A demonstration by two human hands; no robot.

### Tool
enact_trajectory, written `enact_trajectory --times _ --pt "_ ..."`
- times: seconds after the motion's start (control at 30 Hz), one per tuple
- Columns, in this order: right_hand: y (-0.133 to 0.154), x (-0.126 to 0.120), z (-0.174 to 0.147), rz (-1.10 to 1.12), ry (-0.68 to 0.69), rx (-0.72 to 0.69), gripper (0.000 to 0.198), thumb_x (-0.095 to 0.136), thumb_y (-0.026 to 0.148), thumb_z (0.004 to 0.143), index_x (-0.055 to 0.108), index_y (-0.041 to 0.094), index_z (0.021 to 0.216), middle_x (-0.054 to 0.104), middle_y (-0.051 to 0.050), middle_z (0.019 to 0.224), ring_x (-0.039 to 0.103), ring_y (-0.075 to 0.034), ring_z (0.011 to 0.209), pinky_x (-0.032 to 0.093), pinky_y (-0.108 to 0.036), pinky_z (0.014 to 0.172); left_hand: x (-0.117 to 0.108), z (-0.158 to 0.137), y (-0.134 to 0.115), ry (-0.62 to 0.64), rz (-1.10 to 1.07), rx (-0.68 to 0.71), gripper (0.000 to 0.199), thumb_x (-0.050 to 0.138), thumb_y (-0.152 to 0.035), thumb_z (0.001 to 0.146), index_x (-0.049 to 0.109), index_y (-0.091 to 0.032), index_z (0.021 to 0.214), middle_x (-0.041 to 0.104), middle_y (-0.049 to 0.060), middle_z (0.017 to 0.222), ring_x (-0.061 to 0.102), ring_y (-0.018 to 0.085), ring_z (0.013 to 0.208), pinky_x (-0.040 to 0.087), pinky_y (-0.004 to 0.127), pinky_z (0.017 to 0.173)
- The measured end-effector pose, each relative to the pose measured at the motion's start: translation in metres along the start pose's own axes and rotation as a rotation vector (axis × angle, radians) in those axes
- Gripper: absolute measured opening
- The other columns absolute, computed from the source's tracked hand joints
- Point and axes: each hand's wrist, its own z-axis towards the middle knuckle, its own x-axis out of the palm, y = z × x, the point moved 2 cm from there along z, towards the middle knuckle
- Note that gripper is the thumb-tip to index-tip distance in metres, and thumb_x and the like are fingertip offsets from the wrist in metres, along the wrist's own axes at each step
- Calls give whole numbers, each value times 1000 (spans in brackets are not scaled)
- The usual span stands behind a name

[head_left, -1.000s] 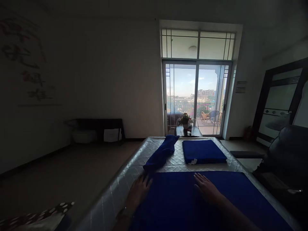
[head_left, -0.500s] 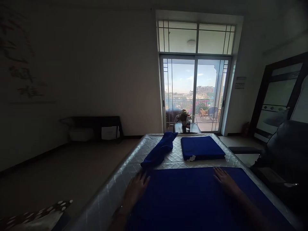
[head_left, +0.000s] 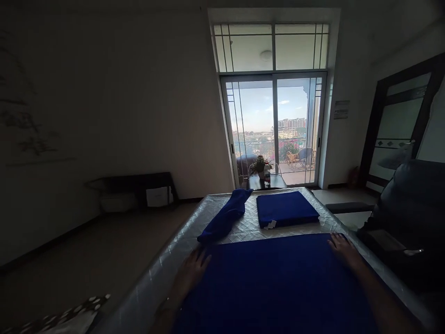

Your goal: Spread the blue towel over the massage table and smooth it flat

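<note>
A blue cloth [head_left: 271, 283] lies spread flat across the near part of a silvery quilted mattress [head_left: 239, 227]. My left hand [head_left: 194, 266] rests open at the cloth's far left corner, fingers spread. Close to the cloth's far right corner, my right hand [head_left: 342, 246] lies flat with its fingers stretched out. Beyond the spread cloth sits a neatly folded blue cloth stack [head_left: 288, 208] with a white tag on its near edge. To the left of that stack lies a crumpled blue cloth [head_left: 225, 218], just past my left hand.
Past the mattress a small dark table [head_left: 267, 181] holds a potted plant [head_left: 260, 164] and a bottle [head_left: 267, 174], before a sliding glass door [head_left: 274, 130]. A black chair [head_left: 413, 218] stands at the right. Polka-dotted fabric [head_left: 86, 306] shows at lower left.
My right hand has slid to the right along the cloth's far edge toward its corner. My left hand stays at the left corner. The view has turned slightly.
</note>
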Motion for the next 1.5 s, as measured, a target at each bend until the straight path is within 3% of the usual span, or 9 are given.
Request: enact_trajectory --times 0.2,0.33,0.43,0.53,0.63,0.73,1.0,1.33,1.5 --pt "3 -9 -7 16 -87 -23 67 22 39 95 41 6 150 38 -16 158 29 -29 149 23 -52 121 -17 -1 -4 96 -40 -15 53 26 -38 102 37 -22 151 42 6 159 32 20 149 29 38 120" --pt "44 -20 -17 21 -206 -179 61 24 28 93 51 2 143 42 -21 155 30 -32 148 17 -53 122 -32 7 -29 117 -49 -64 60 29 -45 99 44 -14 148 45 19 155 42 34 143 32 57 116" --pt "96 -19 -31 49 -219 -353 58 26 30 96 51 11 145 41 -13 156 31 -27 148 17 -47 124 -39 12 -89 64 -94 37 63 27 -46 100 42 -10 149 42 21 156 38 35 145 30 55 118" --pt "141 -11 -50 91 -203 -521 56 29 43 98 48 23 147 42 -3 156 33 -21 147 23 -40 123 -39 10 -173 15 -168 240 56 27 -47 101 50 -20 145 47 10 155 39 24 146 31 39 121" --pt "161 -1 -66 190 -126 -608 57 29 51 99 47 28 148 40 -3 157 34 -23 147 28 -44 122 -30 4 -242 -38 -254 363 57 22 -49 102 46 -24 147 45 5 157 35 19 148 28 38 123" --pt "160 5 -71 251 -10 -587 62 25 56 99 41 27 151 36 -4 159 30 -23 148 27 -46 122 -15 1 -277 -67 -359 408 58 22 -49 103 43 -21 149 45 8 157 34 21 148 30 45 122" --pt "165 -2 -74 209 76 -503 65 21 49 100 32 16 155 30 -7 162 22 -21 151 20 -44 124 0 9 -256 -40 -295 390 55 23 -42 103 40 -20 150 45 10 157 36 23 147 35 47 119" --pt "235 -8 -76 226 123 -583 67 20 49 100 30 13 156 28 -10 162 20 -21 152 16 -42 124 3 7 -221 -105 -203 432 50 25 -30 103 44 -24 148 47 6 156 34 23 148 31 48 121" --pt "209 -6 -64 197 114 -522 69 21 52 99 30 14 156 29 -10 162 21 -22 151 17 -42 124 -6 7 -211 -67 -265 396 50 27 -36 102 45 -24 148 48 8 155 37 25 147 32 51 120"
